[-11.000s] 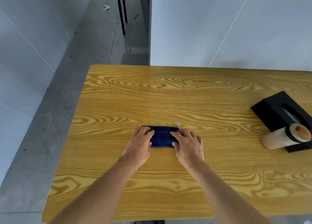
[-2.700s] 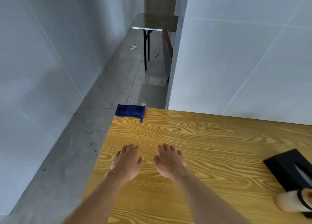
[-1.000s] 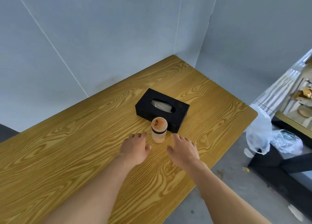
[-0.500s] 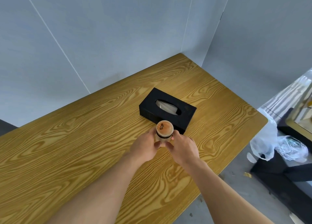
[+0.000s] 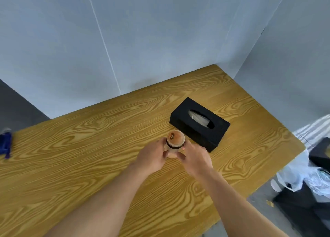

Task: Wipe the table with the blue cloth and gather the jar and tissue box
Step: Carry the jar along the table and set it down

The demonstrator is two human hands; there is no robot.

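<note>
Jar [image 5: 175, 142] at centre of frame, upright, long axis vertical, wooden lid facing the lens. Both hands clamped on it: left hand [image 5: 153, 155] wrapping the left flank, right hand [image 5: 195, 158] wrapping the right, thumbs meeting low on the near side. Equal reach from either arm; neither nearer. Cannot tell whether base is touching the table [image 5: 89, 147] or just lifted.

Tissue box [image 5: 199, 124] black, just beside jar to the upper right of it, long axis running from upper left to lower right of frame, near long wall facing the hands. Small gap between jar and box wall, right fingertips very near that wall. Slot on top showing white tissue.

Blue cloth [image 5: 5, 145] at far left edge of frame, on the table's end, well apart from jar and box. Looks folded, blurred; wiping judged finished, gathering in hand.

Judgement: gathering turns on the jar-to-box relation; already adjacent, so only a short shift needed. Box wall the one obstacle to the right hand. Table otherwise bare around the jar. Plastic bags [image 5: 303, 176] on floor at lower right, off the table.
</note>
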